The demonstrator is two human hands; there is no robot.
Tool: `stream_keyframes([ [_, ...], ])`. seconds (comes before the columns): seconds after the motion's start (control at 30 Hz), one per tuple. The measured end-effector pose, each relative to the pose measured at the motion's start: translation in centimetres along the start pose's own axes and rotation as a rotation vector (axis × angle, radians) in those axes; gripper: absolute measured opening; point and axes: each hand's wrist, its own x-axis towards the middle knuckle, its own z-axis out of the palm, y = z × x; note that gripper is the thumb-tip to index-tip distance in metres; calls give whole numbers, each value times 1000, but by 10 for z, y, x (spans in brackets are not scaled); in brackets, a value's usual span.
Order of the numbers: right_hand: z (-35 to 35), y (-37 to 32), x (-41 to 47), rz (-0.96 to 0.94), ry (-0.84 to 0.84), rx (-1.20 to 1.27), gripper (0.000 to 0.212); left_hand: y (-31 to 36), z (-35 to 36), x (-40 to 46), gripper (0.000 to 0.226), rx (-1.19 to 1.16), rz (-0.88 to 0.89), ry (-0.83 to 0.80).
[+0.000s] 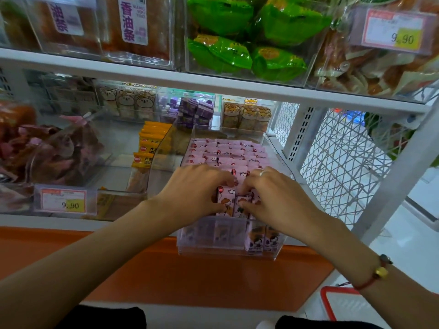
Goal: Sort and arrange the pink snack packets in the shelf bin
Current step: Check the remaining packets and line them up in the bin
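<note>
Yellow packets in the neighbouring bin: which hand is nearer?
Left. The left hand grips pink packets just right of the yellow packets; the right hand is farther right, across the pink bin.

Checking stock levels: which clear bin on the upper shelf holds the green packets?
The middle bin, directly above the pink packets; its neighbours hold brownish and orange-white snacks instead.

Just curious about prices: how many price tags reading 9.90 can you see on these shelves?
2. One red-framed paper price tag fronts the lower shelf at left; another red-framed tag hangs on the upper right clear bin. Others may be hidden.
</note>
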Motion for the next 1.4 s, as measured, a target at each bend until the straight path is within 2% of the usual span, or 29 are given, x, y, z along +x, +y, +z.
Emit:
stream_keyframes([
  [0.17, -3, 5, -8, -18, 5, -11, 31, -4, -1, 0, 50, 12, 76, -72],
  [0.3, -16, 25, -18, 166, 229, 124, 38, -4, -4, -3, 49, -39, 67, -81],
  [0.4, -14, 42, -25, 316, 207, 243, 46, -4, -8, 7, 41, -179, -22, 41],
  [0.5, -4, 49, -29, 395, 156, 470, 38, -5, -11, 43, 30, -241, -113, 129],
  [0.7, 5, 60, -29, 421, 243, 697, 24, -23, 15, 135, 37, -270, -188, -92],
  [0.9, 9, 65, -27, 406, 239, 790, 19, -36, 58, 175, 29, -34, -208, -114],
  [1.13, 9, 65, -29, 409, 208, 827, 21, -34, 68, 185, 16, -70, -275, 9],
  [1.3, 9, 63, -29, 408, 205, 797, 23, -30, 59, 186, 11, -51, -297, 154],
  [1.4, 9, 62, -29, 403, 212, 781, 20, -33, 55, 179, 10, -127, -308, 264],
])
